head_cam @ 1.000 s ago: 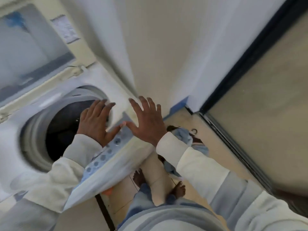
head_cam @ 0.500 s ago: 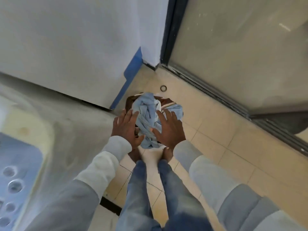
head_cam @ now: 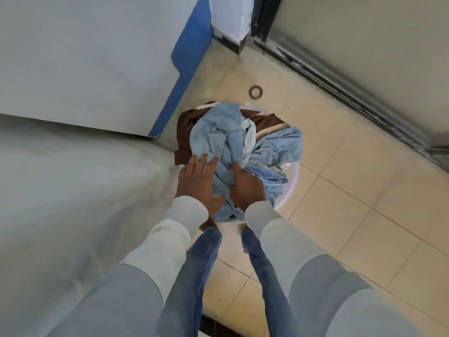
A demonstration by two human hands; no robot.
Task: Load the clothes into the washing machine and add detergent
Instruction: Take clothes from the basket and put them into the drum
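both hands are down in the pale basin [head_cam: 292, 188] on the floor: left hand [head_cam: 199, 183] spread flat on the blue clothes [head_cam: 226, 142], right hand [head_cam: 247, 186] bunching them in curled fingers.

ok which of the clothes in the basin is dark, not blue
The brown garment, at the basin's far left edge, under the light blue clothes; neither hand touches it.

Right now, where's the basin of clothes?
In the head view the basin sits on the tiled floor just past the person's feet, right of the washing machine. Both hands, left hand and right hand, are on the clothes.
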